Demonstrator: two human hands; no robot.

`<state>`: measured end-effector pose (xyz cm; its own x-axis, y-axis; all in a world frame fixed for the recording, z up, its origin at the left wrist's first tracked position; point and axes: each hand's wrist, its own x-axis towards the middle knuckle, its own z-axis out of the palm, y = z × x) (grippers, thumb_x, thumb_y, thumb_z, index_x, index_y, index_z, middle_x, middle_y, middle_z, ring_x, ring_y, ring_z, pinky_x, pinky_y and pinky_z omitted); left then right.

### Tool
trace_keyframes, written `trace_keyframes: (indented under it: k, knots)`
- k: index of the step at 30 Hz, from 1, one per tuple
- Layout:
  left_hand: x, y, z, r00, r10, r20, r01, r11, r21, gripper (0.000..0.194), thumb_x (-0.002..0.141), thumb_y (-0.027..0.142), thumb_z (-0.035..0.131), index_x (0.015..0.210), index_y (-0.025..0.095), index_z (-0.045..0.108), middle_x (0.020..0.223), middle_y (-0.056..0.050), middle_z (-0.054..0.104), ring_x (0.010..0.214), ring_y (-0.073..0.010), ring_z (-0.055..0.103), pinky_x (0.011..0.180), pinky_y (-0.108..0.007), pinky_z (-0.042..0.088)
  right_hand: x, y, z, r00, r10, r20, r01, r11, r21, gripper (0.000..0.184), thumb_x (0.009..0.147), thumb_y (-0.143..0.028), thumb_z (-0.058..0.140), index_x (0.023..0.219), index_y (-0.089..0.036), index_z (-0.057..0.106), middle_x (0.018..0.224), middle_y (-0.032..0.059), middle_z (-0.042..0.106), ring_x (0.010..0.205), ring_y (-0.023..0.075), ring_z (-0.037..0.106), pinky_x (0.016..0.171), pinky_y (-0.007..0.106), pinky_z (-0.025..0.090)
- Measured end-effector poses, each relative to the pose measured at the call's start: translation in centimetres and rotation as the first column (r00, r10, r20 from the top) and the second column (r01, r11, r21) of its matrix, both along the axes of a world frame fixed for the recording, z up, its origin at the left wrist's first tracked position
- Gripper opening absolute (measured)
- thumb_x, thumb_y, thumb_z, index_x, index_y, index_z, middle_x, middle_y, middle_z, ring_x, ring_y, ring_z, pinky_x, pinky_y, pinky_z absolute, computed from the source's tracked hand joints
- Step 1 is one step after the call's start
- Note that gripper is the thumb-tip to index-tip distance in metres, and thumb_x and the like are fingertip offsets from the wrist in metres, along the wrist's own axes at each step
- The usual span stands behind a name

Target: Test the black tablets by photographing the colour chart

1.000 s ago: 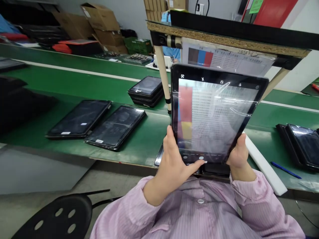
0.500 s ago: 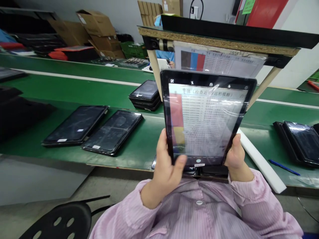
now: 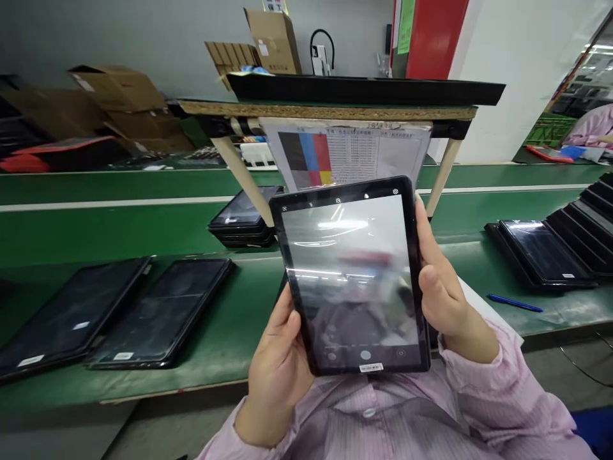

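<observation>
A black-framed tablet [image 3: 352, 275] is held up before me, its screen lit with a camera app and a blurred live picture. My left hand [image 3: 280, 364] grips its lower left edge, the thumb at the frame and the other fingers partly hidden behind. On the right edge, my right hand [image 3: 443, 281] closes round the tablet, with its fingers along the side. Behind the tablet's top hangs a printed chart [image 3: 354, 153] with colour blocks and rows of text, its lower part hidden by the tablet.
Two tablets [image 3: 163, 313] lie on the green bench to the left. A tablet stack [image 3: 244, 217] stands behind, beside a wooden-legged shelf [image 3: 335, 112]. At right are a blue pen [image 3: 514, 303], a white strip [image 3: 493, 313] and more tablets in black cases [image 3: 541, 252].
The tablet's screen has gone from a view of the chart to a blurred scene. It now leans the other way, my right hand sits higher on its edge, and my view has shifted right.
</observation>
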<state>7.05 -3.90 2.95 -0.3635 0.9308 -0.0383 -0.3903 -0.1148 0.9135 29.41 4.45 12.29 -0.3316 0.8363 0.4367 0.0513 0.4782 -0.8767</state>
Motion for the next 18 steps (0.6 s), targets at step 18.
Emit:
trace_keyframes:
  k: [18]
  knots:
    - [5.7,2.7,-0.7,0.829,-0.442,-0.342,0.335,0.883,-0.33,0.08,0.104,0.062,0.05,0.172,0.028,0.023,0.18,-0.005,0.013,0.166,-0.0287,0.01,0.135,-0.053,0.017,4.5,7.0,-11.3,0.966,-0.258,-0.003,0.225,0.849,-0.478,0.085,0.098,-0.083,0.035,0.168,-0.033,0.03,0.172,0.0023,0.04,0.159,0.0239,0.041,0.133,0.049,0.033]
